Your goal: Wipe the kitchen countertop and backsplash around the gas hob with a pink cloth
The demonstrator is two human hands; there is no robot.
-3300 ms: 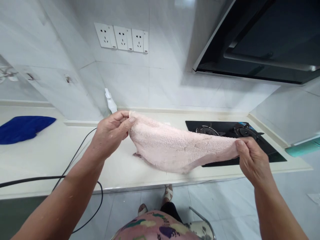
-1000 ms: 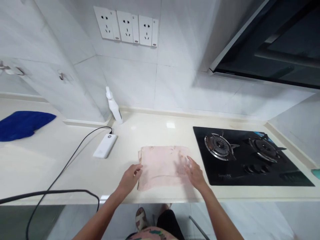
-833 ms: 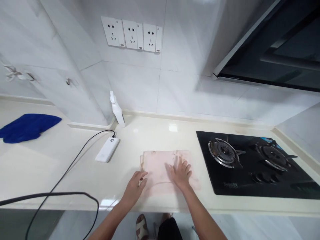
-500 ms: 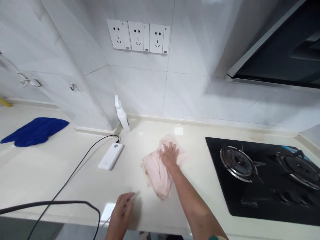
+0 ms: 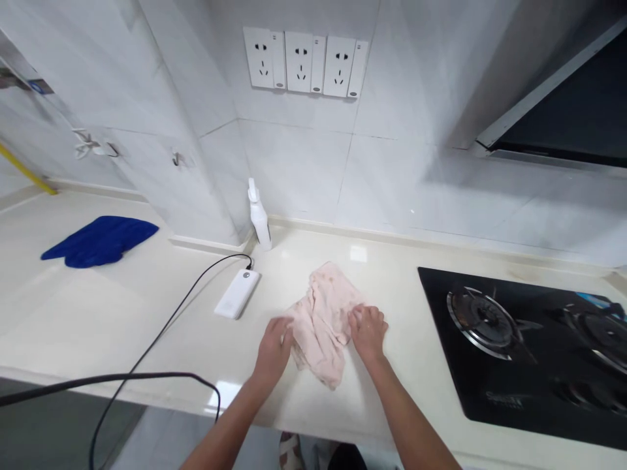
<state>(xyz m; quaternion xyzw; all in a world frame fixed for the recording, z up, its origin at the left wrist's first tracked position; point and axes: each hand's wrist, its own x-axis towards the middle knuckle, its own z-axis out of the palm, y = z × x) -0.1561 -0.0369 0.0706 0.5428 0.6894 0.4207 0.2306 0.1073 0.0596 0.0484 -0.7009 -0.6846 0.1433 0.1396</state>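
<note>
A pale pink cloth (image 5: 323, 316) lies crumpled on the cream countertop (image 5: 147, 307), between my two hands. My left hand (image 5: 274, 349) rests on the cloth's left edge with its fingers curled onto the fabric. My right hand (image 5: 368, 331) presses on the cloth's right edge, fingers bent down onto it. Both forearms reach in from the bottom of the view.
A white power bank (image 5: 238, 293) with a black cable (image 5: 161, 329) lies left of the cloth. A white spray bottle (image 5: 258, 215) stands in the wall corner. A blue cloth (image 5: 100, 239) lies far left. A black gas hob (image 5: 529, 346) sits to the right, under wall sockets (image 5: 304, 62).
The cloth was held stretched in the air, then laid folded flat, then rubbed away by my right hand into a crumpled heap. My left hand has come back to its left edge.
</note>
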